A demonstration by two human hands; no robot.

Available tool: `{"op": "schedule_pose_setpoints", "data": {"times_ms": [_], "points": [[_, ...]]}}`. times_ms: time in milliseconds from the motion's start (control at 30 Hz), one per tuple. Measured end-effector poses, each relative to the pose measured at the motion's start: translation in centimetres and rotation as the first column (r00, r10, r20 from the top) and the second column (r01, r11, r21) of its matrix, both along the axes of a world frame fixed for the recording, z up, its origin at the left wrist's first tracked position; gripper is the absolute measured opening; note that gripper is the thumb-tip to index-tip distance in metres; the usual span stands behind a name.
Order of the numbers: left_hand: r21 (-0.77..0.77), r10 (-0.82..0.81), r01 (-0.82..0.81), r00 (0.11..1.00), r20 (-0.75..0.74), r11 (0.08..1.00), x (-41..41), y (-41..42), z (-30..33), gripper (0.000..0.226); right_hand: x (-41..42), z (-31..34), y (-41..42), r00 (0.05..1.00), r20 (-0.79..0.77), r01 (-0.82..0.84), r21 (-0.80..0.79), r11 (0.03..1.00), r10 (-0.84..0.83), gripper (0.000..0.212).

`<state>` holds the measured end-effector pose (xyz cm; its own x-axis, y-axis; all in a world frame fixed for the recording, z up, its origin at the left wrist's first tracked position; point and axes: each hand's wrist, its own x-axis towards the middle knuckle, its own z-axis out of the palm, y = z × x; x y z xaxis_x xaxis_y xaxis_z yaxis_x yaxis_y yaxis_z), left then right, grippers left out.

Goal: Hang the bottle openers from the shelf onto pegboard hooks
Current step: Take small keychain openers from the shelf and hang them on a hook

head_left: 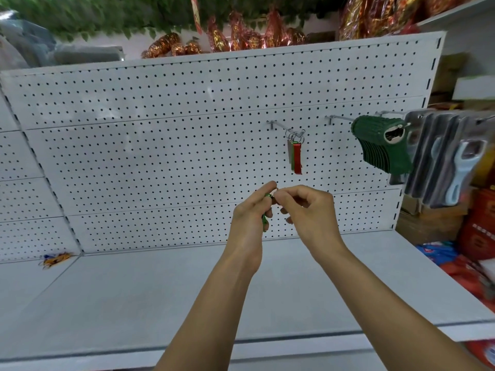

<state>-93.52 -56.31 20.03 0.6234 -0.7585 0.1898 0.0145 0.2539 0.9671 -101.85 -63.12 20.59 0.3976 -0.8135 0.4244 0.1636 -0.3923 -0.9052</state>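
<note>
Forearms, two, bare, rising from the near edge of the shelf [160, 303] to meet before the pegboard [160, 145].

Opener [265, 219], green, small: mostly hidden inside the left hand [247, 218], whose fingers are closed round it; only a green sliver shows at the top by the fingertips and another below the curled fingers. Right hand [308, 210]: thumb and forefinger pinched together at the opener's upper end, apparently on its ring, though the ring itself is too small to make out.

Hook [284, 127], just above and slightly right of the hands: carries openers already hung [296, 156], red and grey, on rings.

Risks, judged: ring slips from the pinch while being presented, dropping the opener to the shelf; ring misses the hook tip because the hands cover it; a knock sets the hung pieces swinging or lifts one off.

Further right, well apart: green stack [383, 145]; carded packs [444, 159]. Far left back corner of shelf: loose items [55, 259], blurred.
</note>
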Motion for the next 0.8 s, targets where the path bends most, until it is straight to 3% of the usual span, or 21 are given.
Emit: {"op": "schedule_pose_setpoints", "data": {"times_ms": [200, 433, 667, 800], "points": [[-0.054, 0.040, -0.030, 0.981, 0.190, 0.998, -0.7, -0.2, 0.1, 0.039, -0.6, 1.0, -0.7, 0.999, 0.039, 0.006, 0.153, 0.988, -0.012, 0.008], [-0.141, 0.038, 0.006, 0.951, 0.307, 0.990, -1.7, -0.8, 0.5, 0.038, -1.1, 3.0, -1.9, 0.987, 0.141, 0.084, 0.004, 0.996, -0.084, 0.013], [0.015, 0.019, -0.029, 0.895, 0.445, 0.999, -1.6, -1.0, -0.5, 0.026, -1.3, 5.8, -3.8, 0.978, 0.179, 0.120, -0.049, 0.992, -0.109, 0.014], [0.098, 0.052, -0.140, 0.793, 0.607, 0.985, -1.4, -0.7, -1.6, 0.029, -0.9, 7.0, -4.9, 0.977, 0.180, 0.124, -0.027, 0.992, -0.117, 0.012]]}}
